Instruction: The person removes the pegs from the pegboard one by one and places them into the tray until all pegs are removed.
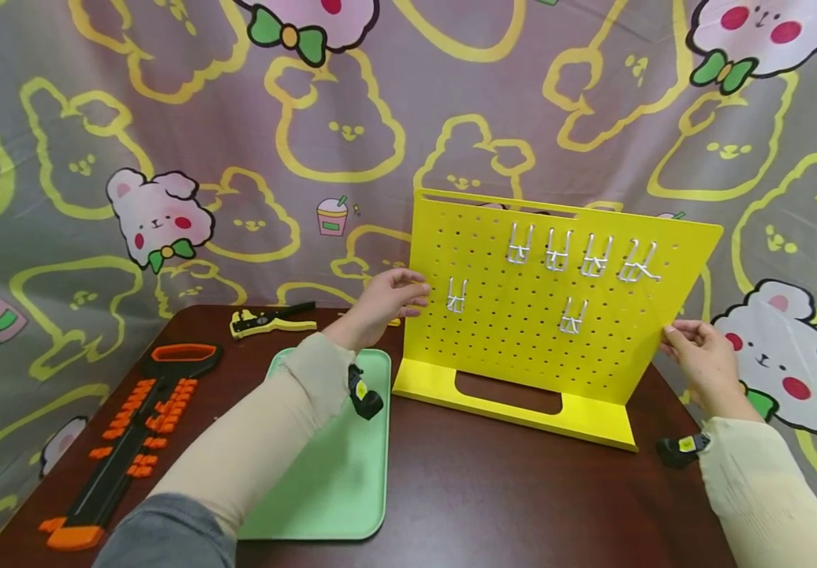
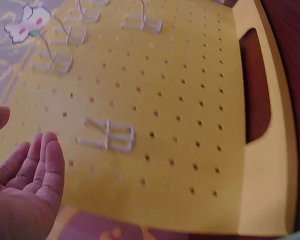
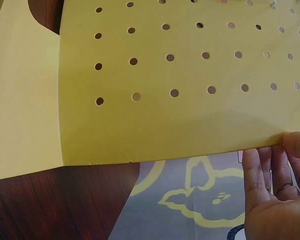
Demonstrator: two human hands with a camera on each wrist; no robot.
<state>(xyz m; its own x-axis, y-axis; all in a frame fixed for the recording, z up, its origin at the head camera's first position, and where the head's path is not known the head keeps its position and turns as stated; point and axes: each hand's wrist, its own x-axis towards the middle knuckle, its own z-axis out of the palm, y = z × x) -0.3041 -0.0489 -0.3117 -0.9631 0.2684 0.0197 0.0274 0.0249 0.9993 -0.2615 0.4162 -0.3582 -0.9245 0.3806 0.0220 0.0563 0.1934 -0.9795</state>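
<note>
A yellow pegboard [image 1: 522, 331] stands upright on its flat foot, with several white wire hooks [image 1: 596, 256] hung across its upper part and two lower down. My right hand [image 1: 708, 364] pinches the board's right edge, thumb in front and fingers behind, as the right wrist view also shows. At the opposite edge, my left hand [image 1: 387, 301] has its fingers loosely bent, fingertips right by the board. In the left wrist view its thumb and fingers [image 2: 52, 170] are apart with nothing between them, close to a lower wire hook [image 2: 110, 135].
A light green tray [image 1: 352, 489] lies left of the board, partly under my left forearm. Farther left is a black tool rack with orange clips [image 1: 135, 426]. Yellow-handled wire strippers [image 1: 274, 322] lie behind the tray. A patterned curtain [image 1: 238, 126] hangs at the table's back.
</note>
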